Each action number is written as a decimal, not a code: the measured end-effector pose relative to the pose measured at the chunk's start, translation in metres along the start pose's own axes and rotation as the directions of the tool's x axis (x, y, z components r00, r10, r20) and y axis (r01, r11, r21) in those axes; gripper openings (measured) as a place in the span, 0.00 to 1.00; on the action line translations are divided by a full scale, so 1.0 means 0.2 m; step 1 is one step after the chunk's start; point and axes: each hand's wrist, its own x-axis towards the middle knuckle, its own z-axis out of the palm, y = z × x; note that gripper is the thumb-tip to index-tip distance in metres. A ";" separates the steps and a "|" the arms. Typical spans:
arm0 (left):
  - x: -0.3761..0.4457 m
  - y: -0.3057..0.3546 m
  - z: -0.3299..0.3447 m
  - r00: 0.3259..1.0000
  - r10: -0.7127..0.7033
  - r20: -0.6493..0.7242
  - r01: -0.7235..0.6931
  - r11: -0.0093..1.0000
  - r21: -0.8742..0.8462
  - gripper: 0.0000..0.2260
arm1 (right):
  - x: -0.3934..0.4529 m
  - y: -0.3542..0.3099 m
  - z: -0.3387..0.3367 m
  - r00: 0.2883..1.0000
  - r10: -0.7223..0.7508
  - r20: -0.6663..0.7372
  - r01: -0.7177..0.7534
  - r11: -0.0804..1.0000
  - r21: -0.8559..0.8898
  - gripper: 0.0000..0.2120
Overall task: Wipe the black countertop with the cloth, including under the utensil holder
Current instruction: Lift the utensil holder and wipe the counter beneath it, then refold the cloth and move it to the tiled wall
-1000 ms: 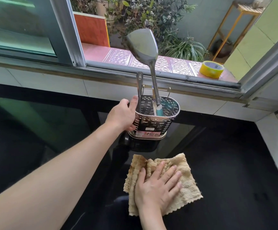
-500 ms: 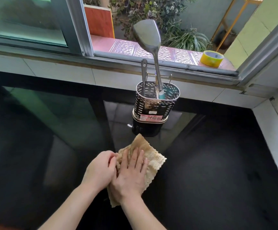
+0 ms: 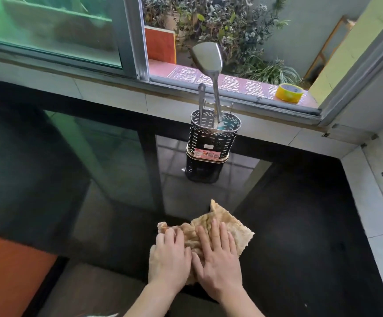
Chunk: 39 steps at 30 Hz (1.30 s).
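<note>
A crumpled tan cloth lies on the glossy black countertop near its front edge. Both hands lie on it side by side. My left hand rests on the cloth's left part with its fingers slightly bent. My right hand presses flat on the middle with straight fingers. The perforated metal utensil holder stands upright on the counter beyond the cloth, close to the window wall, apart from both hands. A steel spatula and another handle stick up out of it.
A tiled ledge and the window frame run behind the counter. A roll of yellow tape sits on the outer sill. White tiled wall bounds the counter on the right. An orange surface shows below the front left edge.
One second ago my left hand held the utensil holder lifted; the holder now stands on the counter. My left hand has joined the right on the cloth, which moved nearer to me.
</note>
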 end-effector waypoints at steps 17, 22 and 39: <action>-0.39 0.23 -0.04 0.981 0.065 0.183 -0.060 0.998 -0.036 0.10 | -0.44 0.12 -0.20 0.979 0.170 0.117 -0.189 0.965 0.180 0.05; -0.37 0.08 -0.23 0.958 -0.018 0.287 0.157 0.868 -0.471 0.06 | -0.46 0.08 -0.50 0.887 0.160 0.433 -0.415 0.688 0.595 0.07; -0.11 0.23 -1.23 0.783 0.602 0.156 -0.227 0.511 -0.829 0.13 | -0.33 -0.11 -1.24 0.997 0.079 -0.027 -0.025 0.588 0.808 0.13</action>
